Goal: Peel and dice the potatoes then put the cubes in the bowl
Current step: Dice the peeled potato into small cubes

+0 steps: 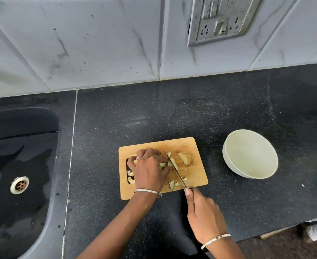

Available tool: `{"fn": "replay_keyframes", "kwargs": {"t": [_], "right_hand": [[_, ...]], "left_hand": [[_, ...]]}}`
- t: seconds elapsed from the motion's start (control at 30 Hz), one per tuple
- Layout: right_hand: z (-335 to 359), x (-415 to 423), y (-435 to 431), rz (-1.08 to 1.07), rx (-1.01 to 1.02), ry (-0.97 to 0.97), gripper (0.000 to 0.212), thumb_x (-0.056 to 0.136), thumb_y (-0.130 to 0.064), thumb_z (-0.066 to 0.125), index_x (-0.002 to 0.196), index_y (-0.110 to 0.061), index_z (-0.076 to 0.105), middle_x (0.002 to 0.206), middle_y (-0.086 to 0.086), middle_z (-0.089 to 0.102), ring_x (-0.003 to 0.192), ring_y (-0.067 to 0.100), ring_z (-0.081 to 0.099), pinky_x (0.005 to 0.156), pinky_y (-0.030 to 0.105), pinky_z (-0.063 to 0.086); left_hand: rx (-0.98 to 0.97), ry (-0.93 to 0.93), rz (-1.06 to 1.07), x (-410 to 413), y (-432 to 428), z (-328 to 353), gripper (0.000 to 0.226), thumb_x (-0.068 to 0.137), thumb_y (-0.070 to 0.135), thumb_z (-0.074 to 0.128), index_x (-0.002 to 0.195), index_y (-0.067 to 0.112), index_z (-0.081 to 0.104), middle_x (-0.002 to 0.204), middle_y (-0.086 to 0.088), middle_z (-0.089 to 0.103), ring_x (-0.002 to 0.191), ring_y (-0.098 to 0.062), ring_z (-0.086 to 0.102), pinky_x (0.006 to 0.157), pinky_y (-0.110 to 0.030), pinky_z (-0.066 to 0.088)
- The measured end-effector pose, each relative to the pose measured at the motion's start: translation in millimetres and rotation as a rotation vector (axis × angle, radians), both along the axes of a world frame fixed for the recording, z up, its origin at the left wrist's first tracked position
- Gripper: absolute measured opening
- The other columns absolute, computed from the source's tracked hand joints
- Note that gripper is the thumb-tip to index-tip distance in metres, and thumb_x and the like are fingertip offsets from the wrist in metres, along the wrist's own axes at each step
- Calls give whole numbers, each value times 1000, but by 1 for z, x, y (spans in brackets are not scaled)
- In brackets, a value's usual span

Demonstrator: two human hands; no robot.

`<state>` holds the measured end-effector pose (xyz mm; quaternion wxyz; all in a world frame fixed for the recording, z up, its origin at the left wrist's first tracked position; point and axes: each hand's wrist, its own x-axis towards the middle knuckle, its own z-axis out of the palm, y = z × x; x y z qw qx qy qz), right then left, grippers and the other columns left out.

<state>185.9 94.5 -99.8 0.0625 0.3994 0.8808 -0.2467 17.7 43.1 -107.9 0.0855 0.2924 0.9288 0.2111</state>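
Observation:
A wooden cutting board (195, 146) lies on the black counter. My left hand (150, 171) curls over potato pieces (162, 165) in the middle of the board and holds them down. My right hand (203, 214) grips the handle of a knife (175, 168), forefinger stretched along its spine; the blade slants across the board right beside my left fingers. A larger peeled potato chunk (185, 158) sits at the board's far right. Small cut cubes (172, 184) lie near the front edge, and more cubes (130, 176) by the board's handle slot. The white bowl (250, 154), right of the board, holds nothing.
A dark sink (19, 165) with a metal drain lies at the left, wet inside. A tiled wall with a socket plate (221, 19) stands behind. The counter's front edge (284, 228) runs at the lower right.

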Motion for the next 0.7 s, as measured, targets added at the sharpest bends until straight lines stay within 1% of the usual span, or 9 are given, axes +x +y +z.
{"fn": "replay_keyframes", "kwargs": {"t": [0.07, 0.2, 0.33, 0.4, 0.47, 0.53, 0.6, 0.7], "right_hand": [[-3, -1, 1, 0, -25, 4, 40, 99, -52, 10, 93, -31, 43, 73, -7, 52, 84, 28, 65, 62, 40, 38], [-3, -4, 2, 2, -70, 13, 43, 100, -51, 11, 95, -30, 48, 79, -5, 60, 85, 27, 64, 64, 41, 42], [-4, -7, 1, -9, -101, 17, 36, 102, -49, 14, 91, -33, 44, 72, -9, 51, 85, 27, 63, 63, 39, 38], [-5, -11, 2, -19, -126, 23, 39, 102, -50, 14, 91, -34, 47, 73, -9, 53, 83, 27, 64, 63, 40, 41], [-6, -16, 4, -41, -151, 18, 43, 101, -52, 14, 92, -32, 51, 79, -4, 59, 84, 30, 64, 67, 42, 47], [-7, -19, 4, -55, -147, 2, 47, 101, -53, 14, 96, -30, 55, 89, 2, 65, 88, 33, 64, 72, 43, 49], [-5, -20, 3, -51, -112, -17, 49, 102, -52, 15, 105, -28, 57, 96, 5, 67, 94, 35, 64, 72, 42, 48], [-2, -19, 2, -19, -77, -43, 49, 102, -51, 14, 110, -28, 56, 99, 6, 68, 97, 36, 64, 70, 41, 45]], "left_hand": [[5, -17, 1, -1, 1, 0, 20, 74, 49, 76, 92, 40, 74, 116, 20, 58, 119, -13, 40, 100, -43, 19], [18, -41, 18, -1, 2, 0, 17, 74, 44, 77, 91, 39, 76, 116, 20, 60, 119, -14, 40, 97, -42, 17], [21, -52, 26, -1, 2, 0, 16, 75, 41, 77, 90, 39, 76, 116, 20, 61, 119, -13, 39, 98, -43, 18], [19, -60, 28, -1, 3, 0, 16, 74, 40, 78, 90, 39, 76, 117, 20, 60, 119, -13, 39, 98, -43, 18], [22, -65, 32, -2, 3, -1, 16, 74, 40, 78, 90, 38, 76, 116, 20, 61, 119, -13, 39, 97, -43, 18], [28, -64, 37, -2, 3, -1, 16, 73, 40, 79, 88, 38, 76, 116, 20, 61, 118, -13, 39, 96, -42, 19], [27, -65, 39, -3, 3, -2, 17, 71, 42, 79, 88, 39, 76, 116, 21, 61, 118, -13, 38, 97, -43, 19], [29, -62, 46, -5, 2, 0, 17, 70, 44, 80, 86, 41, 76, 116, 21, 60, 119, -13, 38, 95, -43, 19]]}}
